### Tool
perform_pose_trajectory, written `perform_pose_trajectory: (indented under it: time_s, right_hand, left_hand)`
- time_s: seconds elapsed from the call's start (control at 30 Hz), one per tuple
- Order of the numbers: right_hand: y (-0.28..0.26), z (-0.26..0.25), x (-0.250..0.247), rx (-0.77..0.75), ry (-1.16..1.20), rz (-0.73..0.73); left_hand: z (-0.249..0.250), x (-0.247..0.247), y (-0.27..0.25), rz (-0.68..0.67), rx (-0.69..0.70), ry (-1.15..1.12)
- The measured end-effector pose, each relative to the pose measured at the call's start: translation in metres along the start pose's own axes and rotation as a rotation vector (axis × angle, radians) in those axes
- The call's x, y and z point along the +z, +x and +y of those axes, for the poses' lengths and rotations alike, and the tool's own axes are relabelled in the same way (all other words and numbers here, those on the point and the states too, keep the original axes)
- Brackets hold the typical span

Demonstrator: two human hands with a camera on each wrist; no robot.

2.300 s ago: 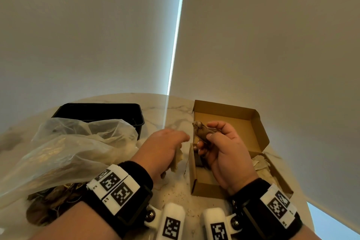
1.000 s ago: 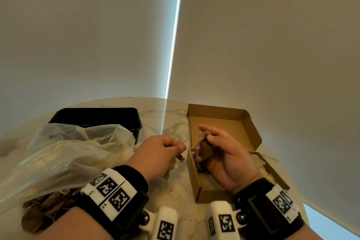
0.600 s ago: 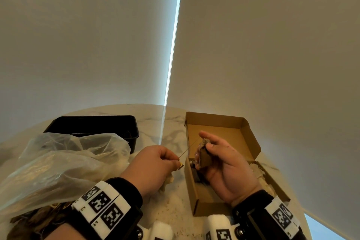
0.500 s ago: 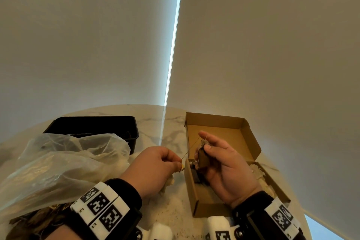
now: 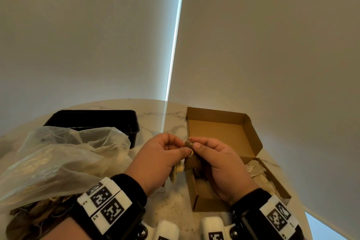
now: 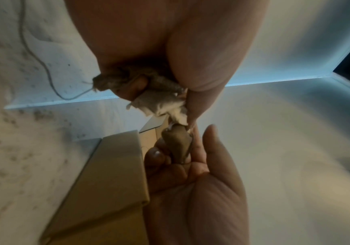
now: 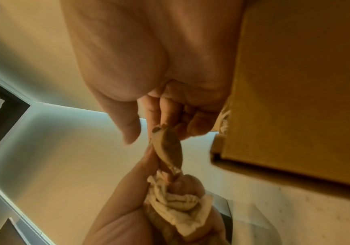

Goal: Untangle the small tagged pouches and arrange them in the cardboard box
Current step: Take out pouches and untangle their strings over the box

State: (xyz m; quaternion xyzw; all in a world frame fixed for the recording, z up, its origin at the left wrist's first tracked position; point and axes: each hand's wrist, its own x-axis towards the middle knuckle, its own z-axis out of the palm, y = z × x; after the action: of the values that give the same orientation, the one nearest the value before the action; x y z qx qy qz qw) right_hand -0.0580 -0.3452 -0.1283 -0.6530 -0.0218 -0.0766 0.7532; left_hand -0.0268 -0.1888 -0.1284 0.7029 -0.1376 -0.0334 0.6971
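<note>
My right hand (image 5: 212,161) grips a brown pouch (image 5: 191,162) (image 6: 178,144) (image 7: 167,147) over the near left corner of the open cardboard box (image 5: 220,132). My left hand (image 5: 163,160) meets it at the fingertips, pinching the small tag (image 5: 191,153) at the pouch's top. The left palm also holds a crumpled pale pouch (image 5: 177,171) (image 6: 161,102) (image 7: 180,208), with a thin string (image 6: 44,66) trailing from it. Pale pouches (image 5: 255,169) lie in the box's right part, partly hidden by my right hand.
A clear plastic bag (image 5: 58,160) with several brown pouches (image 5: 39,214) spilling out lies at the left. A black plastic tray (image 5: 93,121) stands behind it. The round marble table (image 5: 171,206) carries fine crumbs. Pale walls close the space behind.
My left hand, which had drawn the string out to the left, has come back to my right hand. The fingertips now touch at the pouch's top, and the taut string no longer shows.
</note>
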Motion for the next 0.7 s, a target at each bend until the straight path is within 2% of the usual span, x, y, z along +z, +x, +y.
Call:
perform_pose_trajectory:
  time_s: [0.1, 0.17, 0.23, 0.3, 0.37, 0.5, 0.7]
  right_hand:
    - [-0.004, -0.006, -0.004, -0.036, -0.15, -0.012]
    - [-0.004, -0.011, -0.009, -0.073, -0.18, 0.098]
    - [-0.002, -0.018, -0.019, -0.105, -0.075, 0.249]
    - [-0.001, -0.024, -0.03, -0.169, -0.043, 0.377]
    - [0.0, -0.028, -0.04, -0.19, -0.136, 0.434]
    - [0.003, -0.024, -0.053, -0.063, -0.396, 0.424]
    - [0.007, -0.015, -0.058, 0.125, -0.75, 0.37]
  left_hand:
    - [0.001, 0.001, 0.001, 0.024, -0.001, 0.002]
    - [0.0, 0.0, 0.001, 0.041, -0.045, 0.042]
    - [-0.003, -0.001, 0.0, 0.04, -0.116, 0.103]
    - [-0.007, 0.0, -0.002, -0.009, -0.175, 0.205]
    - [-0.01, 0.003, -0.002, -0.085, -0.222, 0.316]
    - [-0.006, 0.01, -0.002, -0.219, -0.249, 0.443]
    - [-0.009, 0.006, 0.0, -0.223, -0.217, 0.47]
